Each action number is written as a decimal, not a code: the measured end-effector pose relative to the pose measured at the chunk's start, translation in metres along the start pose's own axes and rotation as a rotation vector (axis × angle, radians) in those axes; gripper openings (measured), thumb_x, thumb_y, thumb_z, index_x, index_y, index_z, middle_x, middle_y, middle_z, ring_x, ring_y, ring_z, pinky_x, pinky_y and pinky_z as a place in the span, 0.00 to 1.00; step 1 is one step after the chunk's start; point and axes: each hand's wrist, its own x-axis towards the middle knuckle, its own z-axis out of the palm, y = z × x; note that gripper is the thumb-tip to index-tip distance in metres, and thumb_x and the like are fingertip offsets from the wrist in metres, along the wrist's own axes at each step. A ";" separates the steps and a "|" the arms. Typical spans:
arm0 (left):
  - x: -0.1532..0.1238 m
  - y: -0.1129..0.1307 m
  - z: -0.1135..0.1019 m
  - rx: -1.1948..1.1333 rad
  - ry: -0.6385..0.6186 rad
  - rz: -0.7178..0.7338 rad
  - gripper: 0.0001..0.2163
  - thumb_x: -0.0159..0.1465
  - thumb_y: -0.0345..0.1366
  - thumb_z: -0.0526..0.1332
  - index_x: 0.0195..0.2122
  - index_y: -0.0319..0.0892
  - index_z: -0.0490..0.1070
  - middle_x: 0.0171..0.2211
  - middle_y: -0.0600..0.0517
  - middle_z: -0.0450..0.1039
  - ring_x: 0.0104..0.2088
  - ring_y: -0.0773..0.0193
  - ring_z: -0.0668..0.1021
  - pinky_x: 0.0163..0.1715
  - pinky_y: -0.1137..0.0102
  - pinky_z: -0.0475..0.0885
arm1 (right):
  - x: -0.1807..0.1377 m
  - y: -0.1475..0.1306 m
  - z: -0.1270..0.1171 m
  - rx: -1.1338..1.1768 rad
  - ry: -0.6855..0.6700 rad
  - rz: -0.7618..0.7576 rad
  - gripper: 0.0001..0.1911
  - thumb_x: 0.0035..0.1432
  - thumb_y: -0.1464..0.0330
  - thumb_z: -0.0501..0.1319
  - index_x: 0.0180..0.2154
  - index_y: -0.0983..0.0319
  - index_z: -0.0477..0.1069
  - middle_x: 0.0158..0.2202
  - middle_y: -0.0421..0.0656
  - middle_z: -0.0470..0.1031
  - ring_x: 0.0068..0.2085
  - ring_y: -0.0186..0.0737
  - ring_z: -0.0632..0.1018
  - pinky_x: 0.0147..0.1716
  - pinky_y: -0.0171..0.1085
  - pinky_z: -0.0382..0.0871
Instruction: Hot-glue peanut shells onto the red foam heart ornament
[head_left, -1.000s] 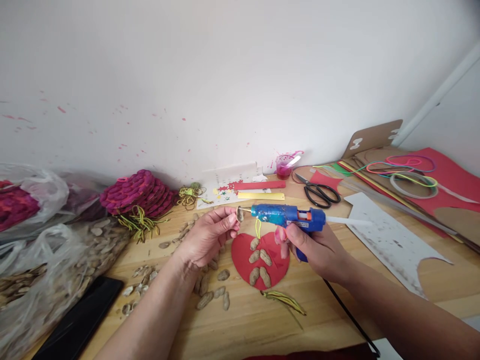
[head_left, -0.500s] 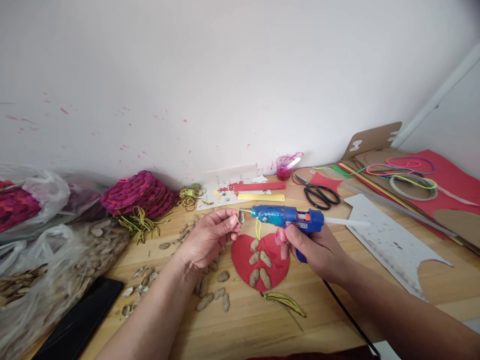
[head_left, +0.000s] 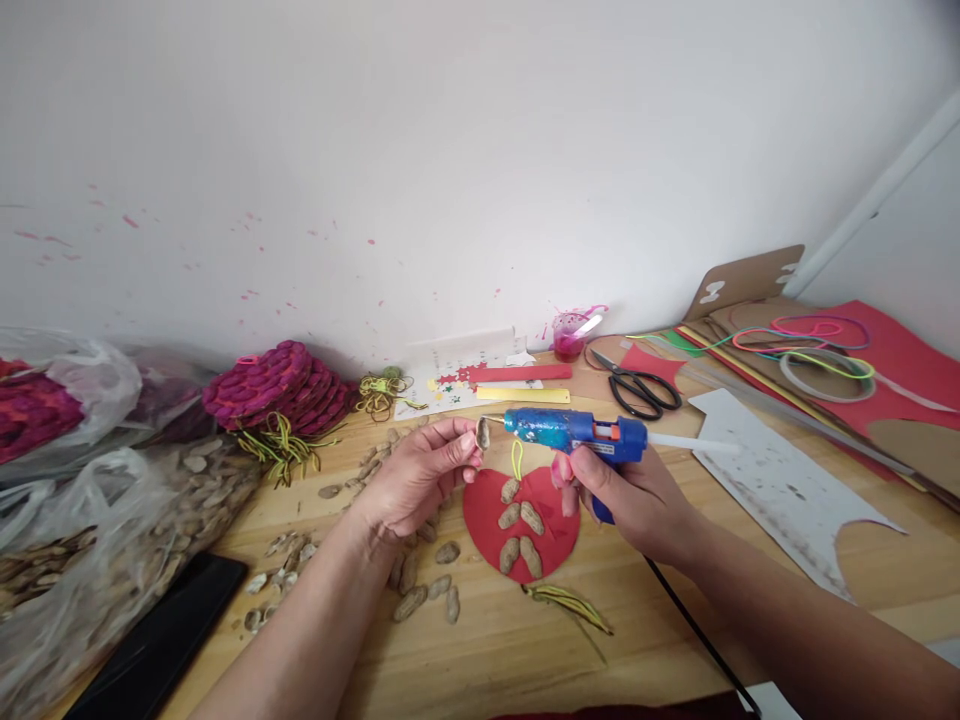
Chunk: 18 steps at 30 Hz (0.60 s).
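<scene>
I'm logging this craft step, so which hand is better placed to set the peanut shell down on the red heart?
Probably the left hand: it pinches the peanut shell close to the red heart, while the right hand is full with the glue gun.

Bare forearms [head_left: 315, 620]; left hand [head_left: 416, 480], right hand [head_left: 637, 500] (pink-painted nails [head_left: 559, 470]).

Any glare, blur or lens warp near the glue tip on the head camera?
Head view: light is soft and even, no glare; the blue hot-glue gun in the right hand and the tan peanut shell pinched in the left hand look sharp; shadows on the red heart-shaped card are faint; wide-angle warp stretches the clear plastic bags at the left edge.
</scene>
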 end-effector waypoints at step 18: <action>0.000 -0.001 0.000 -0.026 -0.011 0.010 0.13 0.54 0.37 0.77 0.32 0.36 0.77 0.27 0.50 0.73 0.27 0.71 0.73 0.27 0.78 0.71 | 0.000 0.001 -0.001 -0.030 0.004 0.002 0.28 0.69 0.48 0.52 0.28 0.61 0.70 0.24 0.43 0.75 0.27 0.38 0.76 0.28 0.38 0.68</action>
